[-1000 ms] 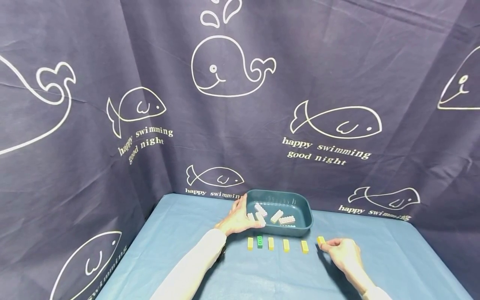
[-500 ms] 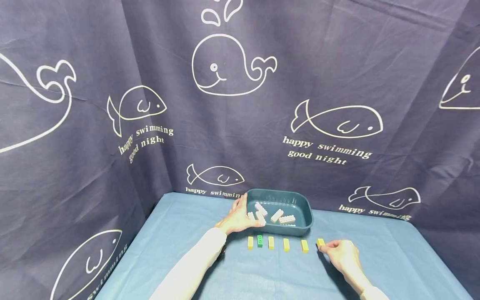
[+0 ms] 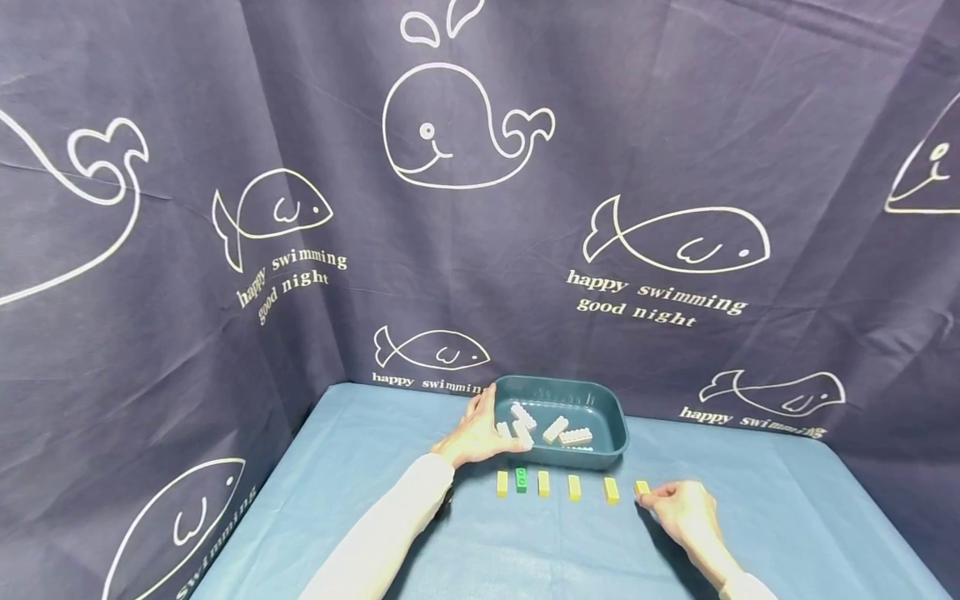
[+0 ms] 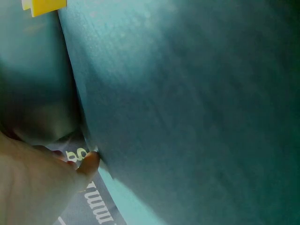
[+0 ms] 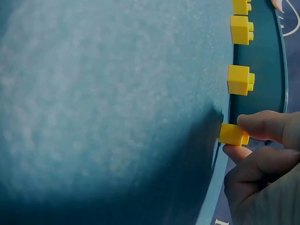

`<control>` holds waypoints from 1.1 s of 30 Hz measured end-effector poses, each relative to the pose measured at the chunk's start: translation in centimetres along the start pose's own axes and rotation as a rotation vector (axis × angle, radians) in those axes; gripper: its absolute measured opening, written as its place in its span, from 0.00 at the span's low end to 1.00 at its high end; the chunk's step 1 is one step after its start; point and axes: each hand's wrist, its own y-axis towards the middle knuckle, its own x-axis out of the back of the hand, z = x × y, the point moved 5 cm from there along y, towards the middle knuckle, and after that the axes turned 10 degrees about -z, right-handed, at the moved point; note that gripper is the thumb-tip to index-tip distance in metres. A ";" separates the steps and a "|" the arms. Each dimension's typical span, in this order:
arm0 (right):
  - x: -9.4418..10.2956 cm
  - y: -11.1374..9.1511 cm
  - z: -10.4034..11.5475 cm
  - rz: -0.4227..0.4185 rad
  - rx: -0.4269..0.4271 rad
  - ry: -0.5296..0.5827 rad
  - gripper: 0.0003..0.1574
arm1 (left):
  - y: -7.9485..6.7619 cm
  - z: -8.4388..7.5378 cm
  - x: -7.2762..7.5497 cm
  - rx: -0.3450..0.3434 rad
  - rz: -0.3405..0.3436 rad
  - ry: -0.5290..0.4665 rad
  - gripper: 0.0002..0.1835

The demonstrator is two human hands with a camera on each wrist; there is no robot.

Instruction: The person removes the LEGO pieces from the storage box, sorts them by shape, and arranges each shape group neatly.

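Backdrop [image 3: 525, 283], dark cloth, printed in white with whales, fish and lettering; the outermost whales are cut off by the frame edges. Tablecloth [image 3: 360, 533], blue; its near edge is cut off. Tray [image 3: 611, 417], dark green, set at the back of the table; its left end is partly covered. Left hand [image 3: 474, 435], spread wide, laid against that end, the thumb across the near corner; in the left wrist view it is blurred, and most of its fingers are hidden. Right hand [image 3: 684, 508], closed to a pinch; a yellow brick [image 5: 230, 134] is held between thumb and finger at the right end of a row in front of the tray. Whether the cloth is touched by that brick cannot be told. White bricks [image 3: 556, 429], 5 seen loose in the tray, 1 partly covered by the left hand; 1 more is shown only as studs above the near wall. Yellow bricks [image 3: 574, 487], 4, and green brick [image 3: 521, 480], 1, spaced along the row, the green placed 2nd from the left.
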 end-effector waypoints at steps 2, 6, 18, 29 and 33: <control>0.0 0.0 0.1 0.001 0.002 -0.005 0.11 | 0.0 0.1 0.0 0.005 0.002 0.002 0.75; 0.0 0.0 0.2 0.005 0.008 -0.014 0.11 | 0.2 0.1 0.0 -0.002 -0.002 0.006 0.75; -0.2 -0.1 0.1 0.025 -0.037 -0.017 0.14 | 0.2 0.2 -0.1 -0.003 0.000 0.010 0.75; -0.1 -0.3 -0.1 0.005 -0.008 -0.017 0.20 | 0.0 0.1 -0.1 0.000 0.000 0.000 0.75; 0.7 -0.2 0.1 -0.029 -0.023 0.002 0.27 | 0.1 0.2 -0.2 0.003 0.005 0.009 0.75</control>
